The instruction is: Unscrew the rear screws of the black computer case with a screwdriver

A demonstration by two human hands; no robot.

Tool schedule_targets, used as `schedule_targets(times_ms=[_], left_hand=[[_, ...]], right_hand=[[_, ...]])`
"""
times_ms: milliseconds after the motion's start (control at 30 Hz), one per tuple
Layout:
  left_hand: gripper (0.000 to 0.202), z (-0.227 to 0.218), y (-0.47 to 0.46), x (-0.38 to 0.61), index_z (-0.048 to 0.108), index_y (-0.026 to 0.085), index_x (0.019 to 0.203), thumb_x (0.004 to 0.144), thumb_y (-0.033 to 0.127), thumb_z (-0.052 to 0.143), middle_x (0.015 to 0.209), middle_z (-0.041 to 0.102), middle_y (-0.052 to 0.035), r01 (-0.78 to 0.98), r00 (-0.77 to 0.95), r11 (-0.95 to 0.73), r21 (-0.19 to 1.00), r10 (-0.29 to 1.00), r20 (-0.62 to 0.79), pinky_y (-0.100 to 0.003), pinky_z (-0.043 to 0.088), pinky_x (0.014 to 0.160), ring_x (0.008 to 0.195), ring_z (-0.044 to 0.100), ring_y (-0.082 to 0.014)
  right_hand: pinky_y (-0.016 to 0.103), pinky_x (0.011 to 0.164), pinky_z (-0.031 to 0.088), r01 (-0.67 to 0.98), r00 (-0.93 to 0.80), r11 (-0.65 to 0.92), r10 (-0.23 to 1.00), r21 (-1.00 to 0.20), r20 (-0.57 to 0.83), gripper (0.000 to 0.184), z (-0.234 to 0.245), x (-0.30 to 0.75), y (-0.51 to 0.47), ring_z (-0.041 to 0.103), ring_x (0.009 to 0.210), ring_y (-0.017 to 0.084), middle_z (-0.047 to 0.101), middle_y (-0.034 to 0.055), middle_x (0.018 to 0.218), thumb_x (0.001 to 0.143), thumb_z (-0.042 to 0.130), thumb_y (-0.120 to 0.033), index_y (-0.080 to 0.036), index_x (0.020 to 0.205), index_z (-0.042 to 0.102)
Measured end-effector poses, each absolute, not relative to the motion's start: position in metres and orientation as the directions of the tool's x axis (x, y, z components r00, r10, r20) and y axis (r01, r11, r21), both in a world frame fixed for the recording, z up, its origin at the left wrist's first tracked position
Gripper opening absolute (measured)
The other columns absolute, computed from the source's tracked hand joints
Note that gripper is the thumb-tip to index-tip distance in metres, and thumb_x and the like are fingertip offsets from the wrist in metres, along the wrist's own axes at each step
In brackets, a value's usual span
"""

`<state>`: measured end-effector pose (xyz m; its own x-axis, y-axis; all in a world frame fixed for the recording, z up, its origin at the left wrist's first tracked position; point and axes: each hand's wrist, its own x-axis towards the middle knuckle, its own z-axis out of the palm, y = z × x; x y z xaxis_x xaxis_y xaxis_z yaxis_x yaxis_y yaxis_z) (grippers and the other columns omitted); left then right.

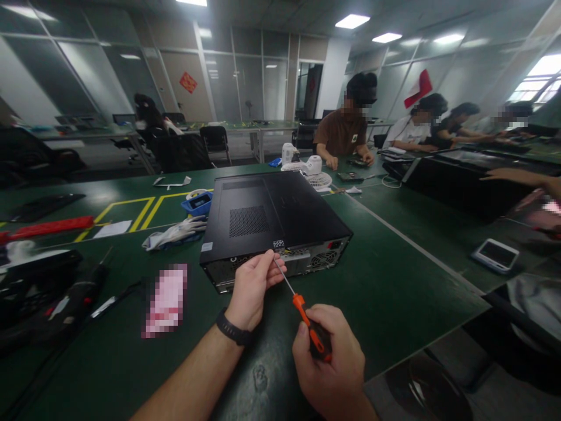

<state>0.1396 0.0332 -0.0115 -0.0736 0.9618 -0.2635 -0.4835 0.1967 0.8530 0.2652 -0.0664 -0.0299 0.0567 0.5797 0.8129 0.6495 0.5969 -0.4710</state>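
A black desktop computer case [272,216] lies flat on the green table [385,286], its rear panel with ports and a fan grille facing me. My right hand [331,362] is closed around the orange and black handle of a screwdriver [307,318]. The thin shaft points up and left to the top edge of the rear panel. My left hand [254,286], with a dark band on the wrist, pinches the shaft near its tip, right against the case.
White gloves [175,233] and a small blue tray [198,203] lie left of the case. Black tools and cables [48,304] fill the left side. A white device [495,255] sits at the right. Several people work at the far tables.
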Motion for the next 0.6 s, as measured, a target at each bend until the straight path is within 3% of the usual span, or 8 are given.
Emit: schedule_targets(times_ms=[400, 600], left_hand=[[0.026, -0.011, 0.0331, 0.1395, 0.074, 0.01, 0.086, 0.082, 0.036, 0.077, 0.079, 0.076, -0.009, -0.48, -0.062, 0.193, 0.856, 0.966, -0.252, -0.022, 0.057, 0.061, 0.066, 0.071, -0.0129], [0.024, -0.0112, 0.0326, 0.1402, 0.074, 0.01, 0.086, 0.086, 0.034, 0.07, 0.079, 0.076, -0.0091, -0.472, -0.057, 0.193, 0.86, 0.967, -0.248, -0.023, 0.057, 0.062, 0.067, 0.071, -0.0137]], right_hand=[[0.027, 0.061, 0.057, 0.723, 0.066, 0.517, 0.61, -0.459, 0.79, 0.017, -0.0288, 0.2665, -0.0686, 0.069, 0.069, 0.016, 0.069, 0.0021, 0.085, 0.094, 0.057, -0.019, -0.021, 0.11, 0.056], [0.027, 0.062, 0.056, 0.724, 0.039, 0.535, 0.598, -0.436, 0.8, 0.017, -0.0264, 0.2651, -0.0675, 0.066, 0.068, 0.015, 0.066, 0.0013, 0.083, 0.092, 0.057, -0.015, -0.021, 0.107, 0.055]])
